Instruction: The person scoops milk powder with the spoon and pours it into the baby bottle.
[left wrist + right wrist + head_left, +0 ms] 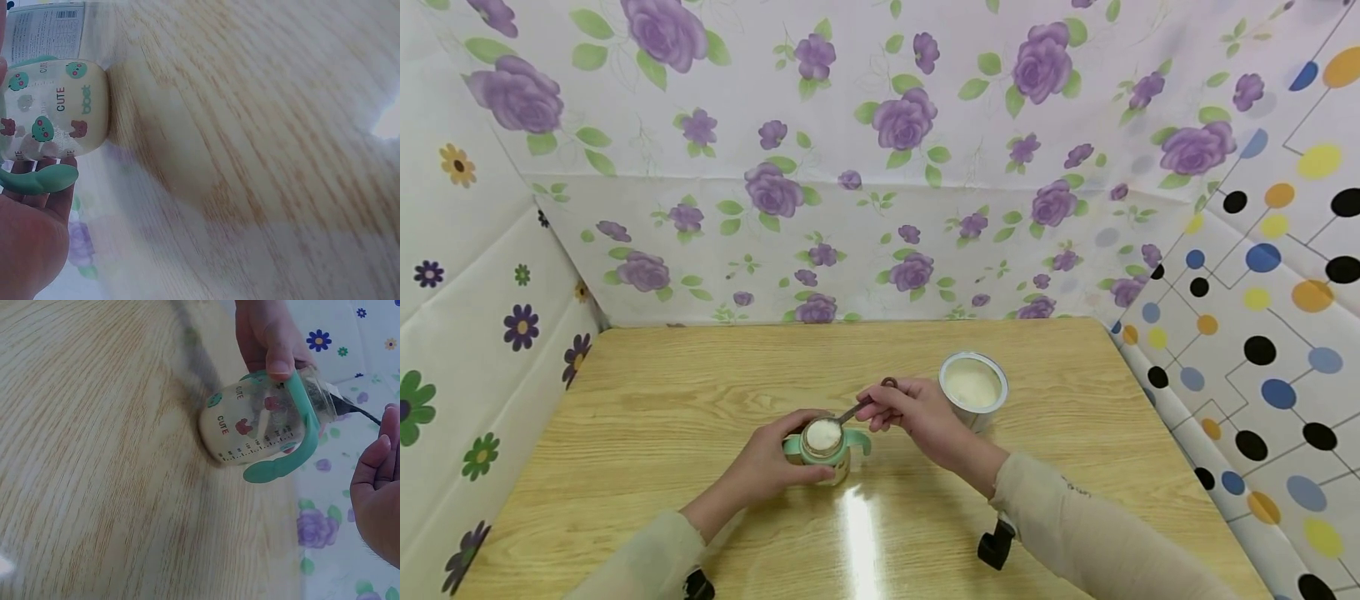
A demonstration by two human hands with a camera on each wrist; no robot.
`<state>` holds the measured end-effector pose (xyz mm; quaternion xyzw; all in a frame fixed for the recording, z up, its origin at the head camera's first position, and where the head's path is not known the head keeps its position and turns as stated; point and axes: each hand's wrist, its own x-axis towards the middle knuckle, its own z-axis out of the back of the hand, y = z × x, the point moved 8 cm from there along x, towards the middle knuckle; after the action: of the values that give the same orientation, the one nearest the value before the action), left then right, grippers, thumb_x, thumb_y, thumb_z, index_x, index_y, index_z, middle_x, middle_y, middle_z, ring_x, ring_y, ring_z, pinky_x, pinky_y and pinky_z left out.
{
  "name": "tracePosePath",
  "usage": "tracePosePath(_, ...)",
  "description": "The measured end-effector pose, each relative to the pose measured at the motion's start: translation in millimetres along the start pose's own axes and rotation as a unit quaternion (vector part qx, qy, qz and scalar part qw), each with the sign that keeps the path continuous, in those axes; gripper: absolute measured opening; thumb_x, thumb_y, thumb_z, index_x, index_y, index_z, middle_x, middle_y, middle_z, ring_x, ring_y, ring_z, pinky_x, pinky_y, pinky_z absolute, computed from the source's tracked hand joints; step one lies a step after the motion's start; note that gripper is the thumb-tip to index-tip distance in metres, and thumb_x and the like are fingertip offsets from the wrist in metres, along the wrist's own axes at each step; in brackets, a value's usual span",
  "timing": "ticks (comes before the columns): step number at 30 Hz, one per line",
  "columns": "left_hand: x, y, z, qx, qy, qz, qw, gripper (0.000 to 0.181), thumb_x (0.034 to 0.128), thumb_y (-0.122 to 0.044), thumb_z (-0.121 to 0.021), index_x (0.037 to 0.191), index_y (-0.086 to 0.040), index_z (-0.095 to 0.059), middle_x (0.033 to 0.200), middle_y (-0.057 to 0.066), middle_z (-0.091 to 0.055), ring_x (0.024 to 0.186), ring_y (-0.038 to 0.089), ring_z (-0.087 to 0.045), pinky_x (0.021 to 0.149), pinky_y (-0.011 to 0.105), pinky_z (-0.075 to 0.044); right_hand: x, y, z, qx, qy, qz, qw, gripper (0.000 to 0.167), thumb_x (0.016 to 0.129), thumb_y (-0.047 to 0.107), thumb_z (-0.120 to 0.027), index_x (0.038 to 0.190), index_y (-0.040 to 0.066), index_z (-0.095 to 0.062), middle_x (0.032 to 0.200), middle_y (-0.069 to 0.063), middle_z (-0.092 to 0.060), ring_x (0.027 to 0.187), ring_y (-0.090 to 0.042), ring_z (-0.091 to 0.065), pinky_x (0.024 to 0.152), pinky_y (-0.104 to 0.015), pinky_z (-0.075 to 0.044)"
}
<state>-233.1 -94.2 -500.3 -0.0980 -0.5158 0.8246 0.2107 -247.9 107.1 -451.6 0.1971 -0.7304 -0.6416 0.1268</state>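
Note:
A clear baby bottle (pixel 835 468) with green side handles (pixel 859 440) stands uncapped on the table. My left hand (pixel 772 457) grips it from the left, thumb in front and fingers behind. My right hand (pixel 928 423) pinches the handle of a metal spoon (pixel 853 411), whose bowl is at the bottle's mouth. White powder (pixel 823 434) shows there; I cannot tell how much lies on the spoon or in the neck. In the right wrist view, the bottle (pixel 253 425) has "CUTE" prints and a measuring scale, and the spoon (pixel 362 412) meets its opening.
An open tin (pixel 979 419) of pale powder (pixel 970 383) stands just behind and right of my right hand. The wooden table (pixel 715 367) is bordered by flowered cloth (pixel 850 250) at the back and dotted cloth (pixel 1262 350) on the right. Light glares on the tabletop near the bottle.

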Motion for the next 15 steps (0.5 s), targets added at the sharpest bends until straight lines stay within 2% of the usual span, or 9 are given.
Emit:
tracePosePath(5,0.1,0.5,-0.2,-0.001,0.000,-0.001,1.0000,0.076,0.0797,-0.033,-0.098,0.147,-0.019,-0.064,0.136,-0.002,-0.071,0.119,0.022,-0.067,0.101,0.043,-0.053,-1.1,1,-4,-0.046,0.010,-0.002,0.9989,0.038,0.112,0.027,-0.058,0.124,-0.007,-0.072,0.095,0.000,-0.081,0.082,-0.013,-0.072,0.086,-0.031,-0.059)
tracePosePath(15,-0.8,1.7,-0.9,-0.005,0.005,0.006,1.0000,0.074,0.0820,-0.032,-0.096,0.147,-0.019,-0.064,0.136,-0.001,-0.070,0.119,0.021,-0.067,0.100,0.042,-0.053,-5.6,10,-10,-0.089,0.045,0.031,0.9945,0.036,0.112,0.027,-0.061,0.125,-0.004,-0.073,0.101,-0.004,-0.081,0.087,-0.016,-0.073,0.081,-0.029,-0.058)
